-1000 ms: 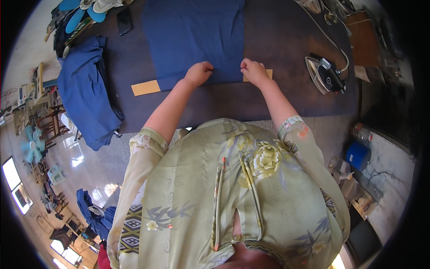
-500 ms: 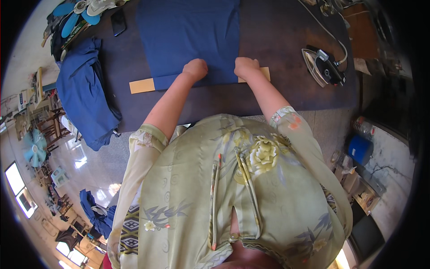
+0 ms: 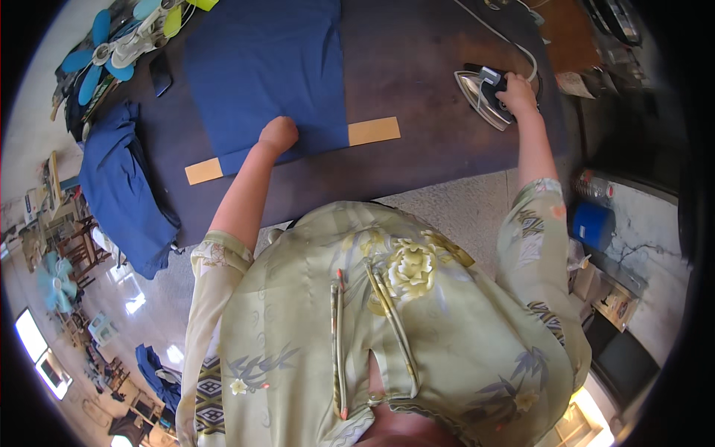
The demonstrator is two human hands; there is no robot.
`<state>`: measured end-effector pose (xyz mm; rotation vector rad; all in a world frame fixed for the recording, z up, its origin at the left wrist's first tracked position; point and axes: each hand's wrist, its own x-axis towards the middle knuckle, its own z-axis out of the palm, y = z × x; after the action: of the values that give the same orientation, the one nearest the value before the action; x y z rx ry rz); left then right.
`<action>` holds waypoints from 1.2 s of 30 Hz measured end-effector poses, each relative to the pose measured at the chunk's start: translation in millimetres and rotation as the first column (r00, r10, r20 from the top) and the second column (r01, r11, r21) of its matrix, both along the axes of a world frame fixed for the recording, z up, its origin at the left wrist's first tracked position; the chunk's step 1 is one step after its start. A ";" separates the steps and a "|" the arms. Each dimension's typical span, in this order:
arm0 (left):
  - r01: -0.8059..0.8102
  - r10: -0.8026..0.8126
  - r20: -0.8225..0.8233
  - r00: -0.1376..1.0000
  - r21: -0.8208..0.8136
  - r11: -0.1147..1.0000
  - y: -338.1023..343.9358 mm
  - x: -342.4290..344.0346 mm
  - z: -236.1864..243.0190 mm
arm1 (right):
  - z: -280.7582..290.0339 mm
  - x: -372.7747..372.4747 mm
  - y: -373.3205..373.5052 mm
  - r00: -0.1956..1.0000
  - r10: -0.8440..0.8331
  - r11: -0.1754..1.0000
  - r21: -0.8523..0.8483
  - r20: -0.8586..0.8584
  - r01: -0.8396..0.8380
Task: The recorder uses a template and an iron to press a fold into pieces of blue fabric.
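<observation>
A length of blue cloth (image 3: 261,82) lies on the dark table, its near edge folded over a flat tan strip (image 3: 375,131) whose two ends stick out at the sides. Close to that fold, my left hand (image 3: 279,134) is closed in a fist on the cloth; its fingertips are hidden. Over on the right, my right hand (image 3: 519,95) grips the handle of a black and silver clothes iron (image 3: 480,97). The iron rests on the table with its cord (image 3: 514,43) running to the far side.
More blue cloth (image 3: 123,179) hangs over the table's left edge. A phone (image 3: 160,74) and a fan with blue blades (image 3: 100,56) are at the far left. To the right of the table is a blue container (image 3: 593,226).
My right hand has left the cloth and strip and moved right to the iron, taking its handle. My left hand stays on the cloth near the fold. The view has shifted.
</observation>
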<state>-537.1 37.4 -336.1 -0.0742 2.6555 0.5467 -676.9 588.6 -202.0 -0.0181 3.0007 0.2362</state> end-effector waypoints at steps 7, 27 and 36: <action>0.056 -0.056 -0.008 0.998 -0.009 0.998 -4.9 -1.7 -10.1 | 19.5 14.9 -52.4 0.931 0.333 0.933 -0.196 0.150 -0.302; -0.026 0.081 -0.142 0.987 0.352 0.935 -19.4 27.6 -4.2 | -2.1 127.8 -333.1 0.665 0.721 0.662 -0.476 0.195 -0.579; -0.140 0.191 -0.081 0.978 0.421 0.896 -129.2 71.8 10.3 | 5.8 131.0 -339.6 0.703 0.671 0.715 -0.457 0.235 -0.529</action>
<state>-465.3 -91.9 -325.7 -0.1462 2.5983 1.1958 -545.9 248.9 -196.1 -0.9983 2.4780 -0.2431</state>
